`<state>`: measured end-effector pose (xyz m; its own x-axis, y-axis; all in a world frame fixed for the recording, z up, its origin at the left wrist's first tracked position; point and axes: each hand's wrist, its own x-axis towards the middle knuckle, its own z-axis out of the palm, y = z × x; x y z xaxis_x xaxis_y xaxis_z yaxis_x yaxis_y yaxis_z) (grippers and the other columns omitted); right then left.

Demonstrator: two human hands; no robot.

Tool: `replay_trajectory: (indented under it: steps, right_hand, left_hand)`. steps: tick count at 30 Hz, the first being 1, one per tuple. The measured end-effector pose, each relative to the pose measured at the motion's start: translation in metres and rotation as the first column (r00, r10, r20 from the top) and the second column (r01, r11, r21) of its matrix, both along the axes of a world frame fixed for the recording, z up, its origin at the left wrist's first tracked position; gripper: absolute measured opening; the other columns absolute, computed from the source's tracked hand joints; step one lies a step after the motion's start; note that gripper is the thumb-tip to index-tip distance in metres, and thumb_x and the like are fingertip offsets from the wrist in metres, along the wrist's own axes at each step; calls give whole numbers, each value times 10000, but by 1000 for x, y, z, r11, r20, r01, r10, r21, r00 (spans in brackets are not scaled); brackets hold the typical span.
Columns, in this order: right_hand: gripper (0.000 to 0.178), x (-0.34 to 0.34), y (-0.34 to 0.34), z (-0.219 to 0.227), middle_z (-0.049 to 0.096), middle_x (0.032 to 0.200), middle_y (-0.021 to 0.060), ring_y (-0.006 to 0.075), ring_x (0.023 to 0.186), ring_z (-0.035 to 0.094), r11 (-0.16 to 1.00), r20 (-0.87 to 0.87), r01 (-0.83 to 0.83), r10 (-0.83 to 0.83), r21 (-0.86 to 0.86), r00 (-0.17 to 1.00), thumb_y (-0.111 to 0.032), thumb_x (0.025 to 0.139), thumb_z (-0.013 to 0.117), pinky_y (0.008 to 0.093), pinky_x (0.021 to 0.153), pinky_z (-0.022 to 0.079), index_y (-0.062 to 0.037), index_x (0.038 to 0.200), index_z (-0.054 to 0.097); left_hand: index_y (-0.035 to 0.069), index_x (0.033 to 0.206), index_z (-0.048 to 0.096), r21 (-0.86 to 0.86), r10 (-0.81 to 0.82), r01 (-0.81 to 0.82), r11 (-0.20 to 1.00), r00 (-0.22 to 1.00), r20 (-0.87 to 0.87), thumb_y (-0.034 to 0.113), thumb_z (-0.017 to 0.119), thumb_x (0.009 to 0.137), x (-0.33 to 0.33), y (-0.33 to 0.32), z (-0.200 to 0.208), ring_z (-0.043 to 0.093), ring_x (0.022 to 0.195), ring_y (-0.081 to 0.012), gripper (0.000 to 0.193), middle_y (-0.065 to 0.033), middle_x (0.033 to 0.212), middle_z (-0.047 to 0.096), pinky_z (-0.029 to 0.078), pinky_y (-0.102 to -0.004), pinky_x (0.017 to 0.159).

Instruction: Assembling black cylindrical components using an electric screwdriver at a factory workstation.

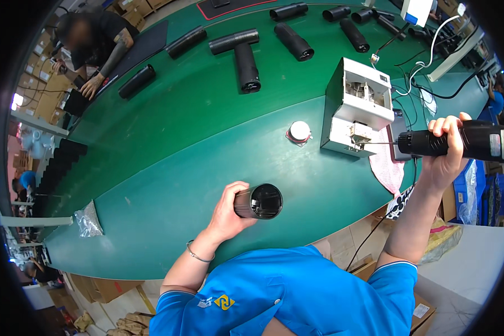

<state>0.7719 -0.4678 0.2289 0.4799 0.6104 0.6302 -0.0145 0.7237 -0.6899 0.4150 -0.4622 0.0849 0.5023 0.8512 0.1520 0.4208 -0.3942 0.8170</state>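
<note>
Black tube (260, 201) is in the left hand (227, 210), over the near edge of the counter (179, 235), in front of the torso. Fingers and thumb wrap its side, open end facing up to the camera; probably held that way to leave the mouth clear. Can't tell if its base rests on the counter.

Right hand (447, 154) grips an electric screwdriver (481, 140), fingers over the top, thumb side below. Tool lies roughly level, shaft pointing left, tip at the small front block of a white-and-black machine (369, 112); level hold likely lines shaft up with block. Contact at tip too small to confirm. Machine stands on the right side, presumably to suit the right hand's reach.

Small round white-topped thing (300, 131) sits left of the machine, apart from both hands. Pink cloth (382, 168) lies just beside the machine, hanging toward the counter edge.

Farther out: more black tubes (246, 67) lie on their sides across the far part, perhaps so they don't topple. Clear bag (88, 219) far left. Co-worker (98, 47) at upper left, hands near a dark object, unclear.
</note>
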Motion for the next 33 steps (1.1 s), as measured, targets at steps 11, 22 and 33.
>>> replay_trajectory:
  steps: [11,22,33]
  right_hand:
    - [224,-50,-77,27,515,666,21,89,493,487,816,-237,-509,570,276,786,-84,609,596,166,616,407,-56,806,493]
    - [521,-119,-68,-4,537,692,39,134,535,572,762,141,-647,637,30,758,-76,633,684,237,537,498,-87,1040,358]
    - [489,-153,-53,-21,538,698,55,149,557,575,770,69,-638,636,8,769,-78,639,674,222,520,475,-100,1021,370]
  left_hand:
    - [26,1128,352,164,70,-96,982,985,157,7,687,550,1,-20,-25,433,995,-274,668,-157,1131,382,380,-329,830]
    - [23,1037,412,227,28,-73,971,980,197,-22,657,531,7,-23,-37,489,896,-275,563,-125,1003,487,409,-342,779]
    - [22,1033,413,229,54,-113,967,967,249,-35,641,539,6,-24,-39,490,889,-277,547,-124,1014,484,413,-338,772]
